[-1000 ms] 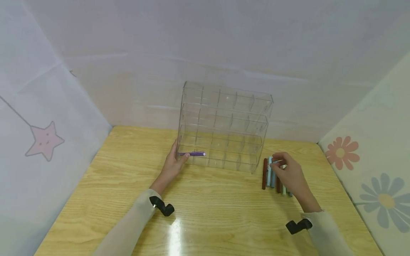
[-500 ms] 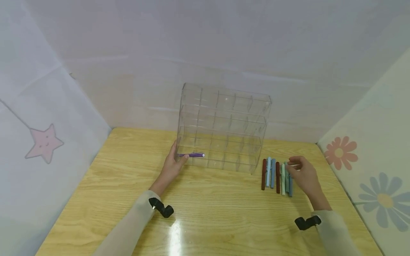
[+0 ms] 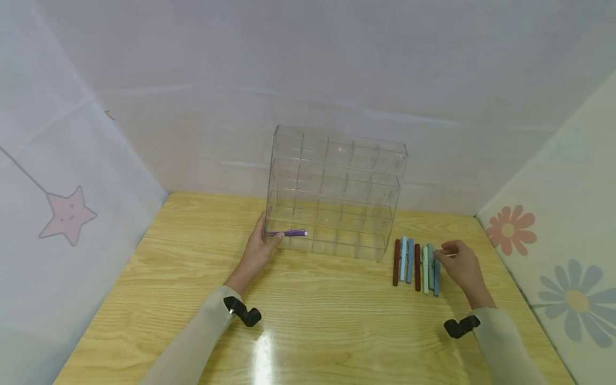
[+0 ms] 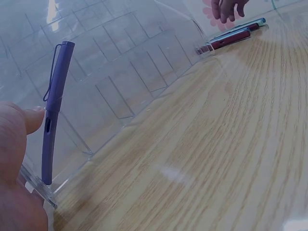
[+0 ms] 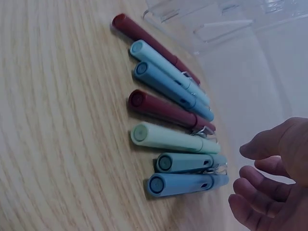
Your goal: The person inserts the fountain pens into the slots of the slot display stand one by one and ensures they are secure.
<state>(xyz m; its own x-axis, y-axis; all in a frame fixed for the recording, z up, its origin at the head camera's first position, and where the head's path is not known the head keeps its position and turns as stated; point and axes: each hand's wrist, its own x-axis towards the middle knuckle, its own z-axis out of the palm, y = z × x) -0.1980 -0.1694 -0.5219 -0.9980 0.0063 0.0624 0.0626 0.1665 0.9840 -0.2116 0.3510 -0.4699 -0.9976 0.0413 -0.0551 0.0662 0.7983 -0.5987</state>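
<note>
My left hand grips the lower left corner of a clear plastic compartment rack. A purple pen sits at that corner; in the left wrist view the thumb tip is right beside it. Over to the right of the rack, my right hand hovers at the far end of a row of capped pens, its fingers loosely bent. Nearest to it are a blue pen and a grey-green pen. In the right wrist view a gap shows between the fingertips and these pens.
Farther along the row lie a pale green pen, dark red pens and two lighter blue pens. The wooden table meets a white back wall behind the rack and decorated side walls.
My right hand has moved right across the pen row to its far end, uncovering the pens. The left hand keeps its grip on the rack.
</note>
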